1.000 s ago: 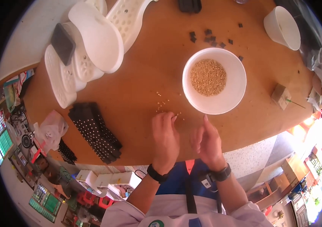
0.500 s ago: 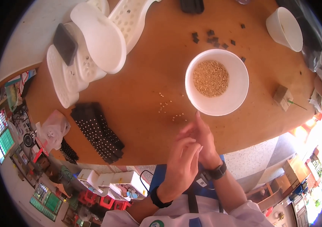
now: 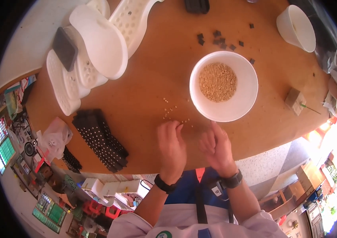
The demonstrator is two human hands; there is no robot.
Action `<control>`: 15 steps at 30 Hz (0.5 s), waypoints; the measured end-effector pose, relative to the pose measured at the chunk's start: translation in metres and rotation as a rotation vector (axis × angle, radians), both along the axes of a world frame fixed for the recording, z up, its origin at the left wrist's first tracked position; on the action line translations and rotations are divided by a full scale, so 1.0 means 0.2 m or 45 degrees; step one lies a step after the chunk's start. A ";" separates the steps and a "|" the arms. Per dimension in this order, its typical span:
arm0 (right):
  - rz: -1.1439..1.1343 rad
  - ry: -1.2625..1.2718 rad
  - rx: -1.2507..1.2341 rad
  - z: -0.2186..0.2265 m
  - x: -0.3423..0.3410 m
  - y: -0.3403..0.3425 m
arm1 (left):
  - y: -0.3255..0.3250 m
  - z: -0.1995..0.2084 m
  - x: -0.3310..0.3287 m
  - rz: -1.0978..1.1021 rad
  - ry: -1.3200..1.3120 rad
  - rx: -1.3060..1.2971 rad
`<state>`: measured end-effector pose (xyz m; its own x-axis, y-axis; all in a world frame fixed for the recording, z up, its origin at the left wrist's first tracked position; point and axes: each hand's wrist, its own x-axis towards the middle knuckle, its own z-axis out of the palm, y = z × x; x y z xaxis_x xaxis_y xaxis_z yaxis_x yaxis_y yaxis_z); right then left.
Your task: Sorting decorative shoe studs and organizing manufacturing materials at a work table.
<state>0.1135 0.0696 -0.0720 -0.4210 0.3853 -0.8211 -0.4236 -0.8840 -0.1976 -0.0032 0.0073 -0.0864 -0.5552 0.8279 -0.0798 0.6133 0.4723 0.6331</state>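
A white bowl (image 3: 247, 91) holds many small golden pieces (image 3: 218, 82), grain-like at this size. More of these loose pieces (image 3: 170, 108) lie scattered on the brown table left of the bowl. My left hand (image 3: 172, 148) is at the near edge of this scatter, fingers curled together with the thumb; whatever is between the fingertips is too small to make out. Close below the bowl's near rim, my right hand (image 3: 218, 147) has its fingers bent inward and one digit pointing up. What it may hold is hidden in the curl.
Black studded strips (image 3: 100, 139) lie left on the table (image 3: 148, 87). White sole-shaped forms (image 3: 101, 43) with a dark block (image 3: 65, 48) on them fill the far left. Small dark squares (image 3: 216, 41) lie beyond the bowl. A second white bowl (image 3: 295, 29) and a small block (image 3: 295, 101) are right.
My hands, close together before, have moved apart. The left hand has gone left and forward to the scattered pieces; the right stays near the bowl, its fingers now curled. The view has shifted slightly.
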 end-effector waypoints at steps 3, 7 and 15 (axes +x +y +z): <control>0.013 -0.064 0.018 0.00 0.00 -0.02 | 0.01 0.00 0.00 -0.022 0.034 -0.003; 0.097 -0.137 0.054 -0.02 -0.01 -0.02 | 0.01 0.10 0.00 0.022 -0.177 -0.067; 0.106 -0.144 -0.003 0.01 -0.08 -0.03 | 0.05 0.42 0.11 -0.199 -0.422 0.117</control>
